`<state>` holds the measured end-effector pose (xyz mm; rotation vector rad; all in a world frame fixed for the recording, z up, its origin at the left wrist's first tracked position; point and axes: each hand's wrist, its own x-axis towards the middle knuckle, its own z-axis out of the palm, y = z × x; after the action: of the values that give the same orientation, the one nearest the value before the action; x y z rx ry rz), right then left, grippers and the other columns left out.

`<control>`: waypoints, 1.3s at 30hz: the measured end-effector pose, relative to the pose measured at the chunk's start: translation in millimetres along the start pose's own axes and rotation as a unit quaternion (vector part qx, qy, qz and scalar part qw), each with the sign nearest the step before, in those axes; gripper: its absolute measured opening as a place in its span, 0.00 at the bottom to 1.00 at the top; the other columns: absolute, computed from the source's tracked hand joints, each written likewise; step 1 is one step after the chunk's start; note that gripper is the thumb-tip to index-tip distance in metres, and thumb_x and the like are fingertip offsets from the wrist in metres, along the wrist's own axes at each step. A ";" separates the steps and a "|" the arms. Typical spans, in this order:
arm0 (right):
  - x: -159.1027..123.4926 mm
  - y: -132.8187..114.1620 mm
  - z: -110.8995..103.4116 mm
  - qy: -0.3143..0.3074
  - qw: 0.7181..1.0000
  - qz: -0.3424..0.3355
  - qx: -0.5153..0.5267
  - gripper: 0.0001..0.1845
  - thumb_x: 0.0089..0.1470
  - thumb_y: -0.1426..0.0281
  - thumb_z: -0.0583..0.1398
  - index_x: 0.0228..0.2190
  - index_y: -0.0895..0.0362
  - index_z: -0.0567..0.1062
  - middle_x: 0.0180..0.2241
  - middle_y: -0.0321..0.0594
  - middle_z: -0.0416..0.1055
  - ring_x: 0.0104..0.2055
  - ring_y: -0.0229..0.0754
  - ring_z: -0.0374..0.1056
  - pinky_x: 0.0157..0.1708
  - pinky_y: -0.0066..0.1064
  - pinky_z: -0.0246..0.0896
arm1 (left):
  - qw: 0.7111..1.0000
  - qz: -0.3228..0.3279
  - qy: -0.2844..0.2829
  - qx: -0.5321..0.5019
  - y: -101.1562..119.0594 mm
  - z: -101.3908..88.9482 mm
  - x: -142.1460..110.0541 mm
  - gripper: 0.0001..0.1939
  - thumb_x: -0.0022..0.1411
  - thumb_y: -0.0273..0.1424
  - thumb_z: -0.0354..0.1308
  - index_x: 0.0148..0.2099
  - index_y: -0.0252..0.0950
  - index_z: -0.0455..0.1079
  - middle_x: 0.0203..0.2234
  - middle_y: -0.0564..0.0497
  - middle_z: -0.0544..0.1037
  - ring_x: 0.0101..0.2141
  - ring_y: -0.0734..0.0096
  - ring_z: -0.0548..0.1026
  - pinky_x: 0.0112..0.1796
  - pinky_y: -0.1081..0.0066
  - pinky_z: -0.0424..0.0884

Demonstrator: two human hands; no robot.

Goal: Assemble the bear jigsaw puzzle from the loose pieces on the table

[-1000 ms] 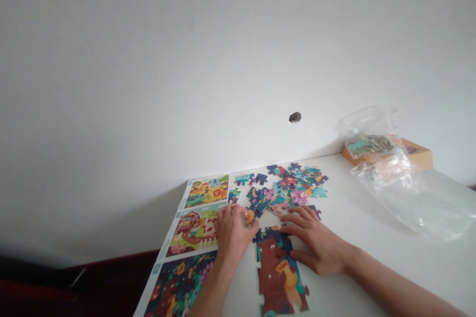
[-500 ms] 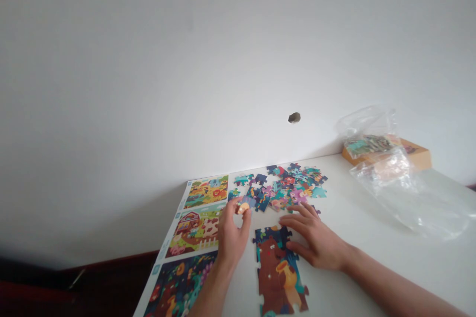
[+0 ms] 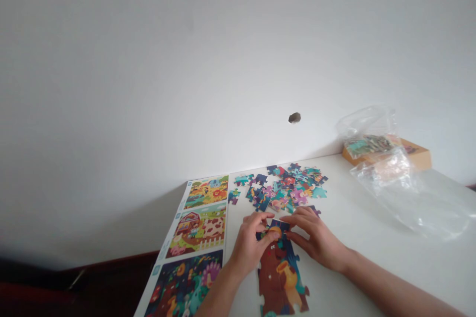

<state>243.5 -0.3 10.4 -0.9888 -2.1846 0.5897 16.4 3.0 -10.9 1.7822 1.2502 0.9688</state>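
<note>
A partly joined jigsaw puzzle of a brown bear with a yellow honey pot lies near the front of the white table. At its top edge, my left hand pinches a dark blue puzzle piece with an orange shape on it, thumb on its face. My right hand rests at the puzzle's upper right corner, its fingertips at the edge of the same piece; whether they grip it is hidden. Behind both hands spreads a pile of loose puzzle pieces.
Left of the puzzle lies a picture sheet with several printed scenes. At the back right, clear plastic bags with pieces inside lie over a yellow box. A white wall with a small hole borders the table's back.
My left hand has moved right and toward me, bringing the puzzle piece from beside the pile to the bear puzzle's top edge. My right hand has barely shifted.
</note>
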 end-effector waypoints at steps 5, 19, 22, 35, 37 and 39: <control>-0.9 4.5 4.7 0.020 0.999 0.019 0.037 0.08 0.64 0.64 0.56 0.40 0.52 0.74 0.36 0.41 0.73 0.40 0.44 0.67 0.42 0.36 0.61 | 1.000 0.014 -0.003 0.019 0.2 -2.7 0.9 0.22 0.60 0.37 0.65 0.56 0.44 0.71 0.41 0.48 0.74 0.44 0.59 0.76 0.41 0.65 0.77; 1.2 8.9 -2.2 0.122 0.992 0.004 -0.002 0.03 0.62 0.69 0.57 0.34 0.53 0.71 0.35 0.40 0.72 0.39 0.45 0.66 0.42 0.38 0.60 | 0.945 0.066 -0.087 0.310 10.8 -18.3 -0.8 0.25 0.46 0.48 0.73 0.47 0.51 0.76 0.60 0.49 0.63 0.62 0.38 0.51 0.59 0.41 0.52; 0.9 8.3 -0.9 0.113 0.994 0.003 0.002 0.03 0.61 0.70 0.57 0.34 0.53 0.71 0.36 0.41 0.72 0.40 0.45 0.66 0.42 0.39 0.60 | 0.945 0.059 -0.109 0.302 14.7 -18.2 -0.7 0.27 0.43 0.50 0.73 0.46 0.49 0.76 0.62 0.49 0.61 0.63 0.37 0.48 0.60 0.41 0.51; -0.3 11.9 2.9 0.065 0.996 0.050 -0.034 0.05 0.60 0.68 0.58 0.31 0.53 0.72 0.40 0.42 0.71 0.45 0.47 0.65 0.46 0.43 0.61 | 0.955 0.112 -0.021 0.274 5.1 -15.1 -1.1 0.06 0.63 0.35 0.61 0.42 0.42 0.72 0.58 0.48 0.66 0.62 0.50 0.54 0.59 0.47 0.56; -0.4 14.4 3.9 0.066 0.995 0.053 -0.043 0.05 0.60 0.68 0.58 0.31 0.53 0.73 0.41 0.42 0.71 0.46 0.47 0.65 0.46 0.43 0.61 | 0.953 0.125 0.010 0.277 4.2 -13.9 -0.1 0.05 0.65 0.27 0.57 0.39 0.42 0.73 0.56 0.49 0.68 0.60 0.53 0.58 0.58 0.49 0.58; -0.5 16.7 5.0 0.066 0.995 0.056 -0.052 0.05 0.60 0.67 0.59 0.32 0.53 0.73 0.41 0.42 0.71 0.47 0.48 0.65 0.47 0.44 0.61 | 0.951 0.136 0.023 0.278 3.3 -13.0 0.8 0.07 0.64 0.24 0.57 0.37 0.41 0.73 0.54 0.50 0.69 0.59 0.53 0.59 0.57 0.49 0.59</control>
<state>248.2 8.9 -3.6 -1.1790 -2.0712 0.4514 6.4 4.9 -2.2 2.4329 1.4274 0.8590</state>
